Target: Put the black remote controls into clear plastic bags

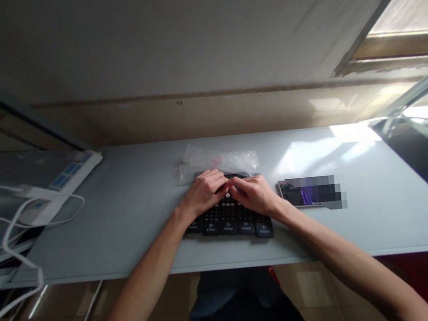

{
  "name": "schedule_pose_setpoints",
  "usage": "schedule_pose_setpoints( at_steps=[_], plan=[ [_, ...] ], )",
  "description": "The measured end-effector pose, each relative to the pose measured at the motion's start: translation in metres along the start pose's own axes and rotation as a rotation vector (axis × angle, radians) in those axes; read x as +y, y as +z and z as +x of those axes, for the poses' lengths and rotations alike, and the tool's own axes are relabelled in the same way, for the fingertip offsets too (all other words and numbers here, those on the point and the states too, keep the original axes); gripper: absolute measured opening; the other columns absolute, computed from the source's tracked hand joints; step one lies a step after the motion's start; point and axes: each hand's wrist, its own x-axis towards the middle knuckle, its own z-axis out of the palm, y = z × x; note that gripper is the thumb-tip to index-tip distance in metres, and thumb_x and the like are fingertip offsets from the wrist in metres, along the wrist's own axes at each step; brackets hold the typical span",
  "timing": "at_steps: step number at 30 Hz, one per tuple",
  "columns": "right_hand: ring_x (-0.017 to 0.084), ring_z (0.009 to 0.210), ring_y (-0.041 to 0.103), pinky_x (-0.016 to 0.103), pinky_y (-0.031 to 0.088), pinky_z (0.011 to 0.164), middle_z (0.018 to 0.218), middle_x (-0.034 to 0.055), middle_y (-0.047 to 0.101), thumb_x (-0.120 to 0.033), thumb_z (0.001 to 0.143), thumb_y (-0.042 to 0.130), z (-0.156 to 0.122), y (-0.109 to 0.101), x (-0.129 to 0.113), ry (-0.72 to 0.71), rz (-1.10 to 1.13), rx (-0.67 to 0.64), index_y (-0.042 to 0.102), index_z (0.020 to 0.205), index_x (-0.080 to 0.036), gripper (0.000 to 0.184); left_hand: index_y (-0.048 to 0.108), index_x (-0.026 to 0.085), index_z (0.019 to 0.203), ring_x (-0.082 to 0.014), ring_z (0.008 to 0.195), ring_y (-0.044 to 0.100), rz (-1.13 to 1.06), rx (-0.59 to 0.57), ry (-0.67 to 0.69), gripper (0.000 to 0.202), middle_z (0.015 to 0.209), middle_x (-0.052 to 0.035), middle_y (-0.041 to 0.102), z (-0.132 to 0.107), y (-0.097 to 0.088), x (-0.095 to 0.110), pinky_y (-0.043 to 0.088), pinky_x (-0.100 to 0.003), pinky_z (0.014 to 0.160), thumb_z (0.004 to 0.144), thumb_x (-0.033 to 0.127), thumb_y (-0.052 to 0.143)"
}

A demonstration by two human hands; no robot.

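The left hand (pixel 208 187) and right hand (pixel 255 193) are held with bent fingers, their tips close together over a row of black, rectangular remote controls (pixel 228 224) with small pale buttons; whether anything is grasped by either hand cannot be told, as the fingertips are partly hidden. The lower ends of the row, printed with pale marks, are seen on the near side of the hands. Just beyond them, a crumpled, clear plastic bag (pixel 217 159) is laid. A dark, rectangular phone (pixel 295 193), partly pixelated, is placed right of the right hand. Well left of the left hand, a long white power strip with blue panels (pixel 73 174) is seen.
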Motion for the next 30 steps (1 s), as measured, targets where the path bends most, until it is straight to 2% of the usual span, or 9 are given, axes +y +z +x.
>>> schedule_pose_setpoints(
  at_steps=[3, 8, 19, 30],
  plan=[
    [0.01, 0.052, 0.044, 0.026, 0.029, 0.055, 0.061, 0.0004, 0.061, -0.03, 0.107, 0.043, 0.0008, -0.0019, 0.0011, 0.05, 0.031, -0.022, 0.068, 0.092, -0.018, 0.032, 0.07, 0.018, 0.096, -0.0222, 0.088, 0.065, -0.027, -0.027, -0.063, 0.033, 0.089, -0.0063, 0.074, 0.0004, 0.0024, -0.0012, 0.046, -0.036, 0.082, 0.113, 0.034, 0.048],
    [0.009, 0.049, 0.035, 0.025, 0.029, 0.054, 0.057, -0.0029, 0.055, -0.029, 0.104, 0.046, 0.0013, -0.002, 0.0049, 0.109, 0.085, 0.008, 0.067, 0.09, -0.019, 0.027, 0.071, 0.019, 0.109, -0.0245, 0.099, 0.067, -0.029, -0.061, -0.118, 0.026, 0.102, -0.0063, 0.077, 0.0012, 0.0032, -0.0005, 0.049, -0.039, 0.091, 0.111, 0.03, 0.048],
    [0.01, 0.049, 0.035, 0.024, 0.028, 0.055, 0.057, -0.0043, 0.053, -0.031, 0.107, 0.047, 0.0002, 0.0025, 0.0081, 0.087, 0.083, 0.014, 0.067, 0.092, -0.02, 0.028, 0.071, 0.019, 0.11, -0.0248, 0.101, 0.07, -0.027, -0.084, -0.128, 0.021, 0.105, -0.0067, 0.078, 0.0008, 0.0012, -0.0019, 0.052, -0.038, 0.092, 0.108, 0.025, 0.051],
    [0.009, 0.051, 0.037, 0.025, 0.027, 0.057, 0.058, -0.0029, 0.055, -0.029, 0.106, 0.049, -0.0006, 0.004, 0.0026, 0.063, 0.035, -0.015, 0.069, 0.093, -0.018, 0.027, 0.071, 0.019, 0.108, -0.0247, 0.1, 0.068, 0.009, -0.085, -0.143, 0.025, 0.103, -0.007, 0.076, 0.0001, 0.0026, -0.0016, 0.05, -0.037, 0.092, 0.108, 0.023, 0.046]
  ],
)
